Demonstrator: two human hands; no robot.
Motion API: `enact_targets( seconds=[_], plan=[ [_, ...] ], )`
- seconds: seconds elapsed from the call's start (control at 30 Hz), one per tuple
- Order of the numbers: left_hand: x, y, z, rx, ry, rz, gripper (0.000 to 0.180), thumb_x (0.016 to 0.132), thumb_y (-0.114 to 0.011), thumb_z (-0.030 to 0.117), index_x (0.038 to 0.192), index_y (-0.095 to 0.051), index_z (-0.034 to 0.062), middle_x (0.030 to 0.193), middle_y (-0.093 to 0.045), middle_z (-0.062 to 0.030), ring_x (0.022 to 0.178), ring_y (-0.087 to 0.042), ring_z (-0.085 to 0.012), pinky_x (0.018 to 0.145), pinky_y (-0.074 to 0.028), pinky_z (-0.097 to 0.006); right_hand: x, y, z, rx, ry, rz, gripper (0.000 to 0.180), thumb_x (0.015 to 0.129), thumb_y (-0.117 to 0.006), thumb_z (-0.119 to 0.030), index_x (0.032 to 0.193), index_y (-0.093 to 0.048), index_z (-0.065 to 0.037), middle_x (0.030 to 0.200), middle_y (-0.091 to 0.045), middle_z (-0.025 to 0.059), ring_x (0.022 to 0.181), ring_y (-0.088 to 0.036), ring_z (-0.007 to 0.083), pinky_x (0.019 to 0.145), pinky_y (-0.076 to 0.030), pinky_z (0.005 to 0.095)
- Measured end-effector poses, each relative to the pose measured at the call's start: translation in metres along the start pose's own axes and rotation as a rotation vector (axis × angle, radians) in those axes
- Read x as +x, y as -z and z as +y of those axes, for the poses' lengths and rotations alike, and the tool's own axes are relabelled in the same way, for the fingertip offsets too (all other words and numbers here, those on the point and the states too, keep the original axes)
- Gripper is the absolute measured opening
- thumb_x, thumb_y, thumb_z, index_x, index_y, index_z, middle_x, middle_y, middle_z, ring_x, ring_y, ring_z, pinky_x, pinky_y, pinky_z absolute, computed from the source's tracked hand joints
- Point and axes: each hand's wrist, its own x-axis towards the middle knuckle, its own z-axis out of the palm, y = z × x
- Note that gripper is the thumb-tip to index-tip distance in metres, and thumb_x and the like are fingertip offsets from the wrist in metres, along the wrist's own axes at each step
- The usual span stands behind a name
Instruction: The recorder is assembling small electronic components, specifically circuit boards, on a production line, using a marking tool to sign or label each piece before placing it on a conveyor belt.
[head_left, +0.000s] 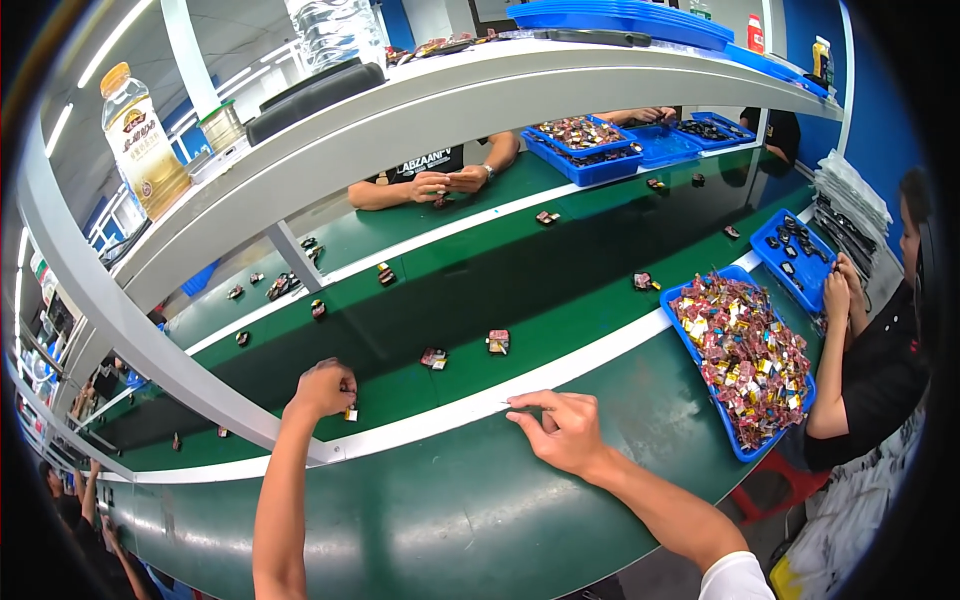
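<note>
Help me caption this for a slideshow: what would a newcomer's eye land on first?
First, the blue tray heaped with shiny red and gold packets at the right, beside a seated co-worker. Then the long green conveyor belt dotted with small packets, curving across the middle. In front, the left hand sets a small piece on the belt while the right hand rests on the white edge strip.

Bright overhead light — bent, dark edges
</note>
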Motion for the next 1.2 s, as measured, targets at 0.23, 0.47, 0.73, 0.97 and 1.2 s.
enact_targets(
  seconds=[0.23,0.47,0.73,0.97,1.2],
  plan=[
    [-0.018,0.018,0.028,0.110,0.057,-0.045,0.013,0.066,-0.074,0.007,0.075,-0.066,0.0087,0.079,-0.068,-0.0085,0.082,-0.068,-0.0315,0.075,-0.054,-0.042,-0.002,0.001,0.005,-0.004,-0.006,-0.010,0.013,0.076,-0.080,-0.007,0.087,-0.073,-0.010,0.058,-0.063,0.0026,0.040,-0.050,0.0156,0.043,-0.041,0.0278],
    [-0.058,0.022,0.084,-0.829,-0.025,0.129,0.021,0.081,-0.074,0.002,0.102,-0.071,0.0011,0.075,-0.069,-0.0084,0.059,-0.063,-0.0138,0.054,-0.049,-0.028,-0.005,-0.003,0.007,0.018,-0.104,0.007,0.012,0.076,-0.081,-0.007,0.085,-0.073,-0.009,0.060,-0.064,0.0021,0.038,-0.044,0.0127,0.042,-0.035,0.0271],
    [-0.057,-0.049,0.171,-1.712,0.153,-0.108,0.025,0.093,-0.069,0.008,0.114,-0.066,-0.0057,0.086,-0.069,-0.0095,0.062,-0.065,-0.0135,0.051,-0.049,-0.023,-0.001,-0.002,0.015,0.239,-0.447,0.133,0.014,0.080,-0.078,0.002,0.090,-0.067,0.002,0.081,-0.072,0.0037,0.047,-0.043,0.0002,0.044,-0.032,0.0213],
    [-0.054,-0.077,0.197,-1.675,0.035,0.052,0.023,0.095,-0.066,0.007,0.113,-0.067,-0.0076,0.085,-0.068,-0.0106,0.061,-0.066,-0.0143,0.051,-0.053,-0.024,0.011,0.009,0.013,0.633,-0.781,0.185,0.019,0.085,-0.073,0.006,0.100,-0.063,0.002,0.081,-0.069,0.0045,0.056,-0.051,-0.0001,0.047,-0.036,0.0179],
    [-0.059,-0.084,0.207,-1.636,0.027,0.168,0.022,0.095,-0.065,0.004,0.114,-0.067,-0.0073,0.076,-0.069,-0.0107,0.058,-0.063,-0.0122,0.049,-0.050,-0.024,-0.005,0.001,0.016,0.639,-0.562,0.008,0.017,0.084,-0.074,0.006,0.097,-0.064,0.002,0.078,-0.068,0.0034,0.053,-0.045,-0.0020,0.047,-0.033,0.0166]
  ],
)
